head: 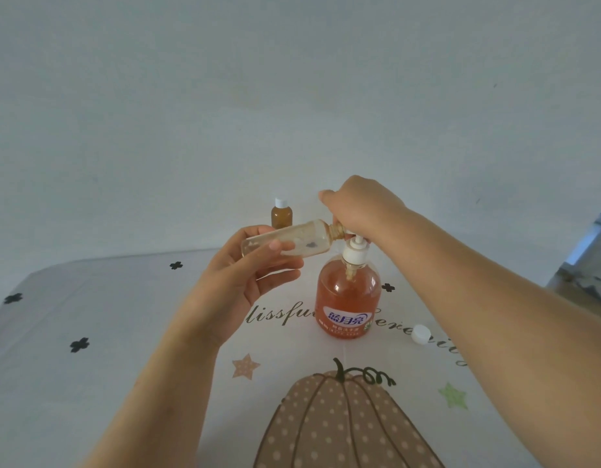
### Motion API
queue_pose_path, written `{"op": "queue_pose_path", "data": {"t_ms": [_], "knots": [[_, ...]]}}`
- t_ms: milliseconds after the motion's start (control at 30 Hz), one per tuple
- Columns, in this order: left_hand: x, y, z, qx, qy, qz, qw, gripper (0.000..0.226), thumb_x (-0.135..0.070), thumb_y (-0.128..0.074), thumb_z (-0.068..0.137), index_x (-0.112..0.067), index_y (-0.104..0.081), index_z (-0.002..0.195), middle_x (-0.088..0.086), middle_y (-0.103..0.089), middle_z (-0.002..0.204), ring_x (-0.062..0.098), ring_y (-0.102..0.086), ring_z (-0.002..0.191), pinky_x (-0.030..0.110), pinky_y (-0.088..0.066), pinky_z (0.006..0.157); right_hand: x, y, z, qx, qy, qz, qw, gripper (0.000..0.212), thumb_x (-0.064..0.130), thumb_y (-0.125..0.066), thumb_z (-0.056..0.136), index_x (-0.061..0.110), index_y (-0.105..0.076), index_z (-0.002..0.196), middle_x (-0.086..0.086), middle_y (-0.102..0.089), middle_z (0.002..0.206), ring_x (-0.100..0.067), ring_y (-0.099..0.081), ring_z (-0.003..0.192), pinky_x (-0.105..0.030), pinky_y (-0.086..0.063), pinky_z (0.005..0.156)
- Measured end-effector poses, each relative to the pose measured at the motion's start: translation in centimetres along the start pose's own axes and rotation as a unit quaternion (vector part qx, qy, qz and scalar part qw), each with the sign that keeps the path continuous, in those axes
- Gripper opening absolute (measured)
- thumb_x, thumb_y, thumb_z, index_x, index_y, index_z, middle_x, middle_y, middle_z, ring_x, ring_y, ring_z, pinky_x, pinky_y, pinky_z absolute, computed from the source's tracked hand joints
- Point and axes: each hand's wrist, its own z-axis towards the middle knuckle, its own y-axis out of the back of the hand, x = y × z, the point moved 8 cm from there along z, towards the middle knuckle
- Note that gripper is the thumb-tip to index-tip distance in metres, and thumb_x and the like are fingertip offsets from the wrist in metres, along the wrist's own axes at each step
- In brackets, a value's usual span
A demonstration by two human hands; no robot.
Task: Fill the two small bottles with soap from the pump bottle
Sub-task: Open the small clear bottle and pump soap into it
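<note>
Tilted small bottle (pixel 292 243) meets pump bottle (pixel 348 298).
Left grip (pixel 255 271) wraps the small bottle; right grip (pixel 356 207) curls over the pump bottle's top.

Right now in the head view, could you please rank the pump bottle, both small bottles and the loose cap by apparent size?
pump bottle
held small bottle
capped small bottle, farther back, so unsure
loose cap

The left hand (pixel 245 265) holds a clear small bottle (pixel 289 243) tilted — neck at the pump bottle (pixel 348 295) nozzle — the right hand (pixel 356 207) on the pump.
</note>
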Motion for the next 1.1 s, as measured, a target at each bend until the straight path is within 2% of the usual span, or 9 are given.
{"op": "queue_pose_path", "data": {"t_ms": [300, 633, 733, 833, 1100], "knots": [[0.4, 0.5, 0.2, -0.012, 0.011, 0.014, 1.0, 0.024, -0.017, -0.063, 0.083, -0.008, -0.057, 0.105, 0.013, -0.07, 0.094, 0.029, -0.07, 0.085, 0.033, -0.058, 0.076, -1.0, -1.3, 0.5, -0.027, -0.001, 0.005, 1.0, 0.041, 0.035, -0.04, 0.099, 0.009, -0.067, 0.081, -0.008, -0.071, 0.08, -0.024, -0.059, 0.067, -0.029, -0.038, 0.058], [0.4, -0.2, 0.0, -0.007, 0.009, -0.001, 1.0, 0.029, -0.019, -0.061, 0.084, -0.007, -0.055, 0.11, 0.014, -0.07, 0.099, 0.028, -0.07, 0.088, 0.033, -0.058, 0.075, -0.7, -0.3, -0.1, -0.028, 0.0, 0.019, 0.999, 0.039, 0.032, -0.042, 0.097, 0.008, -0.073, 0.092, -0.006, -0.069, 0.077, -0.023, -0.058, 0.063, -0.028, -0.04, 0.057], [0.2, -0.4, -0.1, -0.001, 0.006, -0.012, 1.0, 0.031, -0.019, -0.061, 0.085, -0.007, -0.053, 0.112, 0.018, -0.068, 0.101, 0.03, -0.069, 0.088, 0.034, -0.058, 0.076, -0.1, 0.3, -0.1, -0.022, 0.01, -0.014, 1.0, 0.041, 0.035, -0.041, 0.099, 0.008, -0.07, 0.086, -0.004, -0.07, 0.077, -0.021, -0.057, 0.061, -0.028, -0.039, 0.058], [-0.1, -0.5, -0.1, 0.004, 0.002, -0.011, 1.0, 0.03, -0.018, -0.061, 0.085, -0.008, -0.053, 0.112, 0.018, -0.068, 0.102, 0.03, -0.069, 0.089, 0.034, -0.058, 0.077, -0.2, 0.3, -0.2, -0.004, -0.005, -0.047, 0.999, 0.044, 0.039, -0.037, 0.102, 0.011, -0.058, 0.075, -0.003, -0.064, 0.07, -0.021, -0.055, 0.057, -0.027, -0.037, 0.057], [0.3, 0.1, 0.2, -0.008, 0.01, -0.007, 1.0, 0.026, -0.018, -0.06, 0.085, -0.007, -0.055, 0.108, 0.016, -0.068, 0.098, 0.03, -0.069, 0.087, 0.035, -0.057, 0.076, -1.0, -0.7, 0.3, -0.018, -0.033, -0.011, 0.999, 0.043, 0.041, -0.037, 0.1, 0.011, -0.063, 0.082, -0.005, -0.068, 0.077, -0.021, -0.056, 0.064, -0.029, -0.035, 0.057]]}}
